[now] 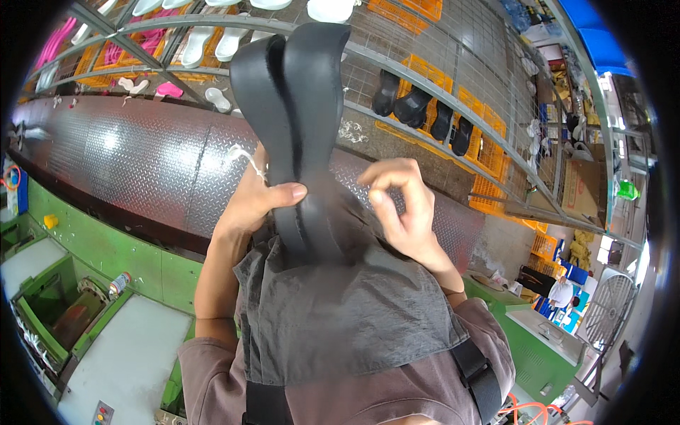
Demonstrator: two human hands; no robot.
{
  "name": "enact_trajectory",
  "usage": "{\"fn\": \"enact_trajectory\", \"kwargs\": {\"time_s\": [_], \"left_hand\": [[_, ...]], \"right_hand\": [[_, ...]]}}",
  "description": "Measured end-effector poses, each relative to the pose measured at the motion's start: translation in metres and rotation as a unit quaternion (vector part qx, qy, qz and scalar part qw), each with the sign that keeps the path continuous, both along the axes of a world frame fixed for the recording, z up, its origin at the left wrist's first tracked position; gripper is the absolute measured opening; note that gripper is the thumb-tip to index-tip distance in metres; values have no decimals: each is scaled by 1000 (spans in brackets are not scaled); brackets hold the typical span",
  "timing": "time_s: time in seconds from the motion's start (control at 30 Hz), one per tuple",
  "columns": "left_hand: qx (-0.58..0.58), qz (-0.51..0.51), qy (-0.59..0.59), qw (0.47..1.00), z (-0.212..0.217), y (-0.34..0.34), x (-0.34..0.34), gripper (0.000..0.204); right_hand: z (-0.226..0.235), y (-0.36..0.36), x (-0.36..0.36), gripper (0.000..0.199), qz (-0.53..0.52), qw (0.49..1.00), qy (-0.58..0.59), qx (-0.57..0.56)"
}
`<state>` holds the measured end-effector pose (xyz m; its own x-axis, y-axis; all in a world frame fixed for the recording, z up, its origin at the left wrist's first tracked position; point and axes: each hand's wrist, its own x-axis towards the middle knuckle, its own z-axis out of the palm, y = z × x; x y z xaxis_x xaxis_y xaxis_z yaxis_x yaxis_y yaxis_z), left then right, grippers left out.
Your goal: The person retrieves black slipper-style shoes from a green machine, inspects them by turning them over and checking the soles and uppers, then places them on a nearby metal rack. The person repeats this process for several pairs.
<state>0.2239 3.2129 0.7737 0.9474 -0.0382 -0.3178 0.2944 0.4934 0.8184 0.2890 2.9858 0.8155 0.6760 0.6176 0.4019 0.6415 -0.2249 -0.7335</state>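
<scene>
Two black shoe soles [309, 106] stand upright side by side in front of my chest, pressed against each other. My left hand [256, 198] is closed around their narrower middle, with the thumb lying across the near side. A thin white strand [244, 157] shows beside that hand. To the right of the soles and apart from them, my right hand [405, 204] is raised with its fingers curled toward the thumb. Whatever sits between those fingertips, if anything, is too small to make out. The soles' lower ends overlap my dark grey apron [340, 319].
A metal rack [453, 103] ahead holds orange crates [489, 152], several black soles [411, 106], and white and pink ones at the left. Beyond my hands runs a metal tread-plate platform [142, 142]. Green machines [177, 280] flank me; another person [563, 292] is far right.
</scene>
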Motion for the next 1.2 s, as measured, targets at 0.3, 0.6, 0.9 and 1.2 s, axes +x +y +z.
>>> {"fn": "enact_trajectory", "kwargs": {"time_s": [0.3, 0.6, 0.9, 1.2], "left_hand": [[-93, 18, -45, 995, -32, -6, 7, 119], [-63, 18, -58, 996, -30, -5, 10, 110], [-195, 81, 49, 976, -55, 6, 10, 84], [-394, 146, -5, 907, -91, 9, 14, 60]], "right_hand": [[-51, 14, 2, 50, -19, 920, 391, -4], [-66, 20, 9, 38, -62, 878, 467, 78], [-64, 21, 20, 40, -38, 909, 403, 103], [-42, 7, 5, 85, 107, 853, 495, 129]]}}
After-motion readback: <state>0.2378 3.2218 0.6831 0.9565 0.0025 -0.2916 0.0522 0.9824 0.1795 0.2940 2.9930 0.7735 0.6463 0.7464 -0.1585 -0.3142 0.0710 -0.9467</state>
